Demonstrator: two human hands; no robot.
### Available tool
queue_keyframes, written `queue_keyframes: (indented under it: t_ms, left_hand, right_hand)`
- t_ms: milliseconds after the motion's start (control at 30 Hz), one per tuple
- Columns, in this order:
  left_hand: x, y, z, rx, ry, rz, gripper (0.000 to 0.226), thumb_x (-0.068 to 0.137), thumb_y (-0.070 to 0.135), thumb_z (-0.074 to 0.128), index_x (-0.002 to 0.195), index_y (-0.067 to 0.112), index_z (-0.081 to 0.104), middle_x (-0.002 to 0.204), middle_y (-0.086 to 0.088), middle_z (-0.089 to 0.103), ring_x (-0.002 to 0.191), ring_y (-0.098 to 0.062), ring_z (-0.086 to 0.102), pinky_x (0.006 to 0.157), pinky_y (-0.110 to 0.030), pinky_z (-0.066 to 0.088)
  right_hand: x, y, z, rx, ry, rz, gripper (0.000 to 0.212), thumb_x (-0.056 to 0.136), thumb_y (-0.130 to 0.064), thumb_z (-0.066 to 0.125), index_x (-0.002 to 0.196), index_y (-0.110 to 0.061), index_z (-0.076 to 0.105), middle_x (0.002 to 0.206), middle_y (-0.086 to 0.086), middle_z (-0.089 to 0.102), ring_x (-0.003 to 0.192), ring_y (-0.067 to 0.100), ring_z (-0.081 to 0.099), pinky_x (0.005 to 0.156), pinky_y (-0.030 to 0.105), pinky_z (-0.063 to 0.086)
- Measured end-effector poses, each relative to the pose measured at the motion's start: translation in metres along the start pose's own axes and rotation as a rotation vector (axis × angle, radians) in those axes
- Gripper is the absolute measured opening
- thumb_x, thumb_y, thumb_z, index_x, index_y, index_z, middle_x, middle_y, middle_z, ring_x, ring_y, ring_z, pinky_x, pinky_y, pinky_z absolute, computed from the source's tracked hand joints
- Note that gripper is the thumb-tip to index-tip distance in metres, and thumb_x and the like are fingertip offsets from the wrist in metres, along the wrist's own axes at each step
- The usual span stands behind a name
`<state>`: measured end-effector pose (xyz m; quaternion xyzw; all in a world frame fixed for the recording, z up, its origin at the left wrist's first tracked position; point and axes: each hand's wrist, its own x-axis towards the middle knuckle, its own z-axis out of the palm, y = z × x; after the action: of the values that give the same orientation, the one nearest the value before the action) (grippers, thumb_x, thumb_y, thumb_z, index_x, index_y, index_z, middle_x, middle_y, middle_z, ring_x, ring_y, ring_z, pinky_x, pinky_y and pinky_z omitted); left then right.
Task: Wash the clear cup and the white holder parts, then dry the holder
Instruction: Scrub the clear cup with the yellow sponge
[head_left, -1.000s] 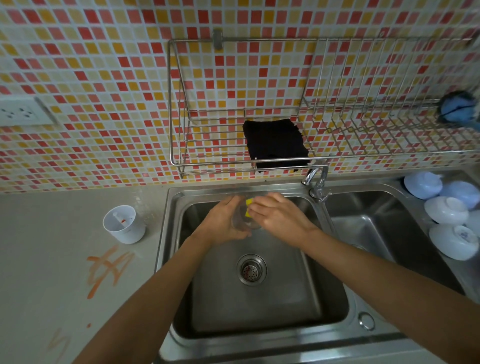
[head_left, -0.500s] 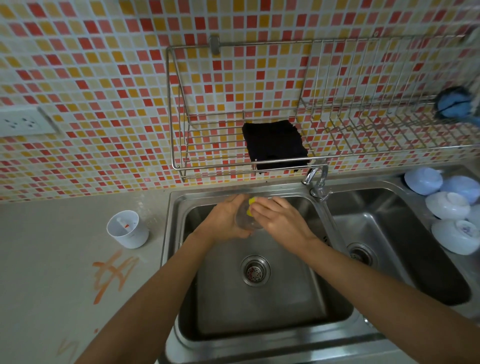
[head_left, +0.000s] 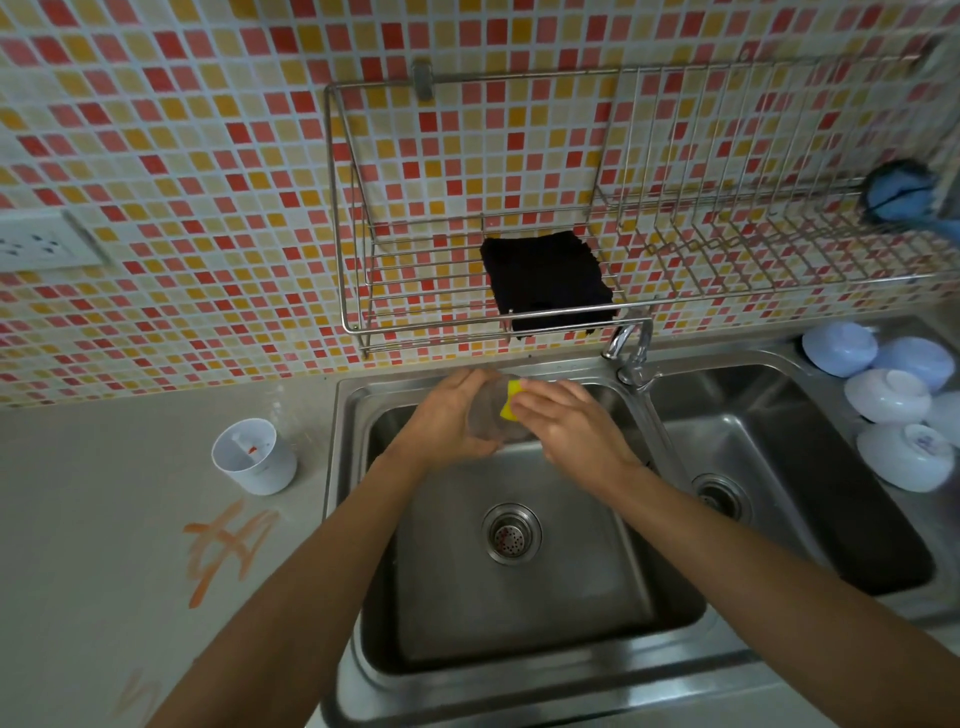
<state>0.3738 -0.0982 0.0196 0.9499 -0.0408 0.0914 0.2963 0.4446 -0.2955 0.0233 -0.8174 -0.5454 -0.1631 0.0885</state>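
Over the back of the left sink basin (head_left: 519, 597), my left hand (head_left: 441, 421) grips the clear cup (head_left: 488, 415), tilted on its side. My right hand (head_left: 566, 426) presses a yellow sponge (head_left: 510, 406) against the cup; most of the sponge is hidden under my fingers. The white holder (head_left: 254, 457) stands upright on the counter to the left of the sink, with a red smear inside it.
A wire rack (head_left: 597, 218) on the tiled wall holds a black cloth (head_left: 545, 278) and a blue scrubber (head_left: 901, 197). The tap (head_left: 631, 348) stands between the two basins. Several white bowls (head_left: 888, 395) lie upside down at the right. Orange marks (head_left: 228, 540) stain the counter.
My hands have stayed over the left basin, rubbing the sponge on the cup with small shifts. My view has drifted a little, so the right basin shows more.
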Motion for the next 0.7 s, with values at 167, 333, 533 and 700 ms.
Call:
queue_keyframes:
  t_ms: [167, 333, 533, 700]
  left_hand:
    - [-0.002, -0.004, -0.001, 0.064, -0.003, 0.03, 0.081, 0.064, 0.032, 0.085, 0.134, 0.017, 0.048, 0.13, 0.0, 0.052, 0.117, -0.014, 0.05, 0.093, -0.023, 0.044]
    - [-0.01, -0.008, 0.005, 0.045, 0.004, 0.023, 0.083, 0.063, 0.028, 0.085, 0.136, 0.015, 0.047, 0.132, -0.001, 0.051, 0.119, -0.016, 0.05, 0.096, -0.03, 0.047]
    - [-0.008, -0.007, 0.004, 0.07, 0.013, -0.009, 0.084, 0.064, 0.031, 0.086, 0.137, 0.016, 0.046, 0.134, -0.001, 0.05, 0.119, -0.016, 0.05, 0.096, -0.03, 0.047]
    - [-0.014, -0.007, 0.008, 0.061, -0.044, -0.014, 0.086, 0.065, 0.03, 0.085, 0.139, 0.017, 0.043, 0.132, 0.0, 0.05, 0.118, -0.015, 0.049, 0.094, -0.029, 0.046]
  right_hand:
    - [-0.003, -0.027, 0.004, 0.307, 0.005, 0.165, 0.035, 0.074, 0.003, 0.059, 0.1, -0.014, 0.075, 0.103, 0.0, 0.074, 0.101, 0.022, 0.066, 0.087, 0.034, 0.05]
    - [0.005, -0.033, -0.012, 0.67, -0.105, 0.482, 0.027, 0.087, -0.003, 0.06, 0.107, -0.013, 0.075, 0.1, -0.001, 0.074, 0.072, -0.009, 0.06, 0.068, -0.002, 0.036]
    - [0.0, -0.018, -0.01, 0.283, -0.119, 0.187, 0.031, 0.08, -0.003, 0.056, 0.101, -0.016, 0.075, 0.1, -0.004, 0.073, 0.086, 0.022, 0.058, 0.078, 0.041, 0.051]
    - [-0.005, -0.022, -0.011, 0.466, -0.155, 0.231, 0.032, 0.081, -0.001, 0.055, 0.102, -0.013, 0.075, 0.104, -0.002, 0.074, 0.093, 0.021, 0.061, 0.086, 0.031, 0.05]
